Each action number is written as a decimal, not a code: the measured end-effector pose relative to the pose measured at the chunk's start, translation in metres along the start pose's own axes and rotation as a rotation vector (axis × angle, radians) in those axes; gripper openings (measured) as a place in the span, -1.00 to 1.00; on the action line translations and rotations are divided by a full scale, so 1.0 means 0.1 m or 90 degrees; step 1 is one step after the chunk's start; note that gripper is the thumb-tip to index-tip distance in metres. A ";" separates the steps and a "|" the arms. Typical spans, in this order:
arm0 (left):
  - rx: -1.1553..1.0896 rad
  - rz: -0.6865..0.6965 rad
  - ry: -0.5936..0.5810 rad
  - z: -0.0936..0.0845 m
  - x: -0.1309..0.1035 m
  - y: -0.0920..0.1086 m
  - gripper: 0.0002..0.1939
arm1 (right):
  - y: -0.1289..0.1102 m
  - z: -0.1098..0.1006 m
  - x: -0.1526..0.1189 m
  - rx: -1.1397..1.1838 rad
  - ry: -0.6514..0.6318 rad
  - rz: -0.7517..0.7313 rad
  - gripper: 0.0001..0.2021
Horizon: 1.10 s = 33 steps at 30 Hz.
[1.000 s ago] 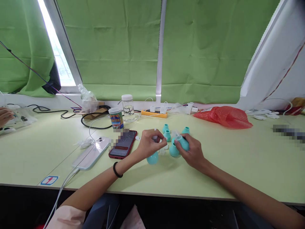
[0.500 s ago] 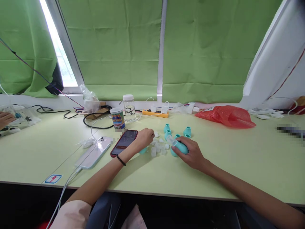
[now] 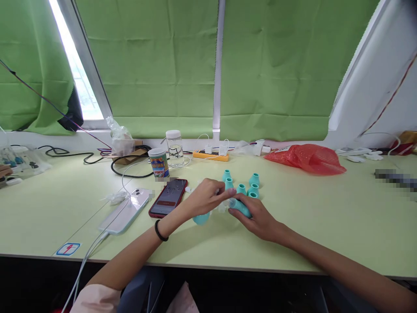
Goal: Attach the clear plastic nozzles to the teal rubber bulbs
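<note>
My right hand (image 3: pixel 260 216) is wrapped round a teal bulb-shaped piece (image 3: pixel 241 208), its translucent end pointing left. My left hand (image 3: pixel 210 196) reaches over to that end, thumb and fingers close to it; whether they pinch anything is hidden. Several teal bulbs with open necks stand behind my hands, among them one teal bulb (image 3: pixel 254 179) at the back right. Another teal bulb (image 3: pixel 201 218) lies below my left wrist. Small translucent pieces (image 3: pixel 222 207) show between my hands, partly covered.
Left of my hands lie a red-edged phone (image 3: pixel 168 198) and a pale phone (image 3: pixel 126 211) with a cable. Behind them stand a patterned can (image 3: pixel 159 163) and a clear jar (image 3: pixel 175 150). An orange power strip (image 3: pixel 211 155) and a red plastic bag (image 3: pixel 306 159) lie farther back.
My left hand has moved right from the small translucent pieces to the end of the held bulb. My right hand has lowered slightly, still gripping the bulb.
</note>
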<state>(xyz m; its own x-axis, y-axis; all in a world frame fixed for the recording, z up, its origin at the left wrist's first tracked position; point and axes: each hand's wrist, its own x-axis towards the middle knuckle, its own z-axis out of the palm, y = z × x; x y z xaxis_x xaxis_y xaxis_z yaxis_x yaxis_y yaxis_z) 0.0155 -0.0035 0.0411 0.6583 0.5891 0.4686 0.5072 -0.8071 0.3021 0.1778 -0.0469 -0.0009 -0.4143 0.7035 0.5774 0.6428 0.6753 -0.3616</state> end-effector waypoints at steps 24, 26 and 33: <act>-0.932 -0.248 -0.081 0.04 0.07 -0.11 -0.52 | 0.18 -0.38 0.10 0.026 0.192 -0.058 -0.89; -0.905 -0.269 -0.008 0.08 0.07 -0.10 -0.51 | 0.38 -0.54 0.17 0.002 0.227 0.019 -0.86; -0.881 -0.280 0.148 0.17 0.07 -0.08 -0.55 | 1.28 -0.76 0.14 -0.102 0.007 0.299 -0.68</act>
<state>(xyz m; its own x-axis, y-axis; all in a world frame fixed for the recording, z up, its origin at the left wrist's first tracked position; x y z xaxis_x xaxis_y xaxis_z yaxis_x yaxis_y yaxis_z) 0.0256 0.0078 0.0280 0.4247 0.8806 0.2103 -0.3744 -0.0407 0.9264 0.3033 0.0326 0.0159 -0.0496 0.9210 0.3865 0.8500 0.2421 -0.4679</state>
